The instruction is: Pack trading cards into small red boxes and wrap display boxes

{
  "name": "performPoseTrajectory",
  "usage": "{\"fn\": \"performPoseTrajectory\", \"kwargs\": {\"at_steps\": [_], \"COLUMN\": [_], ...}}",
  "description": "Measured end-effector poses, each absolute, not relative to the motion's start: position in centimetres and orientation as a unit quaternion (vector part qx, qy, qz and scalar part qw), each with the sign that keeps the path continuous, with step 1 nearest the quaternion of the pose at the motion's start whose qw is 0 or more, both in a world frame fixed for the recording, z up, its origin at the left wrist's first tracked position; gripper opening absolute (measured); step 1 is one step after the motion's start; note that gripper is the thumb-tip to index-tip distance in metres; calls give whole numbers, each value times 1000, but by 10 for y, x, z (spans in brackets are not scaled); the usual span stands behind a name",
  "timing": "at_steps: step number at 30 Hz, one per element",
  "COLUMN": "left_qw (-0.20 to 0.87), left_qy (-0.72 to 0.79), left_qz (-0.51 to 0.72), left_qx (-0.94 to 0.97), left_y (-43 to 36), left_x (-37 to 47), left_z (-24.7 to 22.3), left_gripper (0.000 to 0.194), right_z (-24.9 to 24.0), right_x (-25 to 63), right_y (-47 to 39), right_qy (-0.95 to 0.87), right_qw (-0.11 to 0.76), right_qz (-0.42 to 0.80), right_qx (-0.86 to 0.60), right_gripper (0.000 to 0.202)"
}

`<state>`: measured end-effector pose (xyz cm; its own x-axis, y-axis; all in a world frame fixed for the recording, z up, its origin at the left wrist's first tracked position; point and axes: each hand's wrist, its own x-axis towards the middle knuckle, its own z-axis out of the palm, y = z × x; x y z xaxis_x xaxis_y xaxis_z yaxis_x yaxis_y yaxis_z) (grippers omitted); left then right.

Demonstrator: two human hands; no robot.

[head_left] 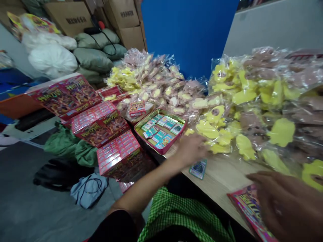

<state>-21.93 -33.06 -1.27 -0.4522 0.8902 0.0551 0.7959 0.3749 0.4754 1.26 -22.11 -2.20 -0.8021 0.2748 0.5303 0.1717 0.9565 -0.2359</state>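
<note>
My left hand [193, 149], smeared by motion, is over the table beside the tin tray and close to the yellow bagged figures [208, 129]. Just below it a card [198, 168] with a dark picture lies near the table's front edge. My right hand [282, 205], also blurred, hovers at the lower right with its fingers apart. Under it, partly hidden, is a flat red packet [246, 203] with yellow lettering; whether the hand touches it I cannot tell. The pink-rimmed tin tray [161, 153] holds several small card packs [159, 136].
Red display boxes [118, 154] of small packs are stacked left of the table. Bagged pink and yellow figures [161, 84] pile up at the back, with more [267, 90] at the right. A blue panel [189, 33] stands behind. Bags [68, 174] lie on the floor.
</note>
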Motion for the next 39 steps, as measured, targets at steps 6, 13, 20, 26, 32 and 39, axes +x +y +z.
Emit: {"fn": "performPoseTrajectory", "kwargs": {"at_steps": [6, 13, 20, 26, 32, 39], "left_qw": [110, 278, 234, 227, 238, 250], "left_qy": [866, 723, 711, 727, 733, 756], "left_qz": [118, 86, 24, 2, 20, 50], "left_qx": [473, 627, 662, 648, 636, 603], "left_y": [-410, -426, -394, -391, -392, -399], "left_x": [-344, -367, -398, -398, -401, -399], "left_z": [0, -9, -19, -35, -39, -42], "left_gripper": [34, 43, 52, 45, 56, 53], "right_z": [-107, -131, -118, -124, -126, -126], "right_x": [-52, -54, -55, -52, -50, -48], "right_y": [-285, -304, -296, -301, -302, -302], "right_qy": [-976, -978, -988, -988, -985, -986], "right_qw": [198, 145, 139, 127, 139, 136], "right_qz": [-48, -146, -60, -71, -51, -40], "right_qx": [-73, -38, -26, -44, -83, -84], "right_gripper": [46, 36, 30, 39, 44, 44]}}
